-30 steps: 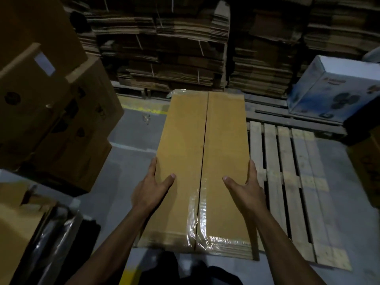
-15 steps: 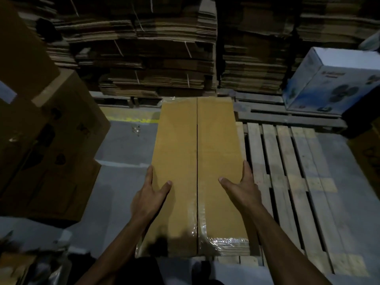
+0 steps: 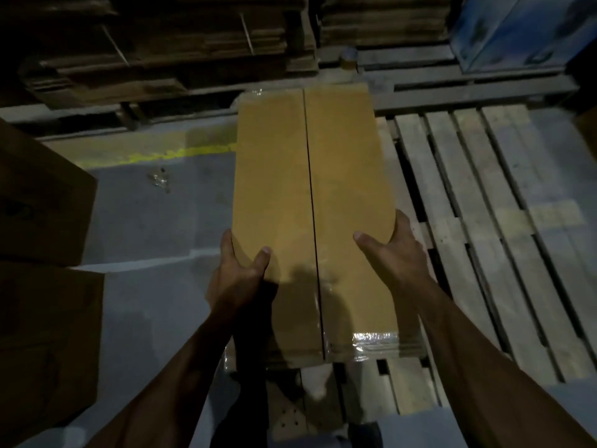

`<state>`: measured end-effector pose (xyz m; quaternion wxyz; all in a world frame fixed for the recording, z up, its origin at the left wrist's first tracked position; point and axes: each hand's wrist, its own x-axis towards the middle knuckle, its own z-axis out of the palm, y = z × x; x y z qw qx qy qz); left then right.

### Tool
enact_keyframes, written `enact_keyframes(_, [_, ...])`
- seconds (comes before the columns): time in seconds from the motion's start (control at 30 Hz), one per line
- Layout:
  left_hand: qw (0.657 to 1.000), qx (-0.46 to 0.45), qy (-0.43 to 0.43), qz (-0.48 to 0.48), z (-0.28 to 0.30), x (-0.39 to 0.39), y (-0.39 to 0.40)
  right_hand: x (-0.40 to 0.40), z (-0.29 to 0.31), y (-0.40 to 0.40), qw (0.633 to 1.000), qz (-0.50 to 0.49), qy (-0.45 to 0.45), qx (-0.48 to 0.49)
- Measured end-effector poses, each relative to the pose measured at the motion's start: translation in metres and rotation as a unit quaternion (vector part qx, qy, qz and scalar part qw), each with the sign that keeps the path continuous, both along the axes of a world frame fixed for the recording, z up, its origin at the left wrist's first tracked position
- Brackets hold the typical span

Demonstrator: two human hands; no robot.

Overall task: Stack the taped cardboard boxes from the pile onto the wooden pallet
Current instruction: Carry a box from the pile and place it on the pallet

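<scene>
Long taped cardboard box [image 3: 310, 202], slatted wooden pallet [image 3: 484, 221]

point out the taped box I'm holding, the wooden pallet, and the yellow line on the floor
taped box [image 3: 310, 189]: head view, top face.
wooden pallet [image 3: 478, 202]: head view, a bare slat.
yellow line [image 3: 181, 154]: head view, its painted stripe.

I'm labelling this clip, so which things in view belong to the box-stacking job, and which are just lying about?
Part of the job:
taped cardboard box, held by the left hand and right hand
wooden pallet

Just lying about:
blue printed box
flattened cardboard stacks
brown cartons
clear scrap on the floor
</scene>
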<state>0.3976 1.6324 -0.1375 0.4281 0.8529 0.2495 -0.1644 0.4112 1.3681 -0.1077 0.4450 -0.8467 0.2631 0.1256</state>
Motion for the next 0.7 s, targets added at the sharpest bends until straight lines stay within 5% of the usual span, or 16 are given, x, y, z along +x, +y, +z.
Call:
enact_keyframes(0.27, [0.999,-0.023,-0.046,-0.008,-0.114,0.057,-0.002,0.06,-0.115,-0.003,0.999,0.023,-0.037,0.003])
enact_keyframes(0.47, [0.99,-0.037,-0.101,-0.093,-0.16,0.059,-0.011,0.055,-0.164,0.004,0.98,0.067,0.01,-0.185])
enact_keyframes(0.6, [0.986,0.052,-0.085,-0.135,-0.154,0.046,-0.01,0.031,-0.156,0.007,0.959,0.153,-0.004,-0.238])
enact_keyframes(0.7, [0.95,0.181,-0.1,-0.233,-0.145,0.019,-0.01,-0.003,-0.151,0.01,0.926,0.262,0.021,-0.27])
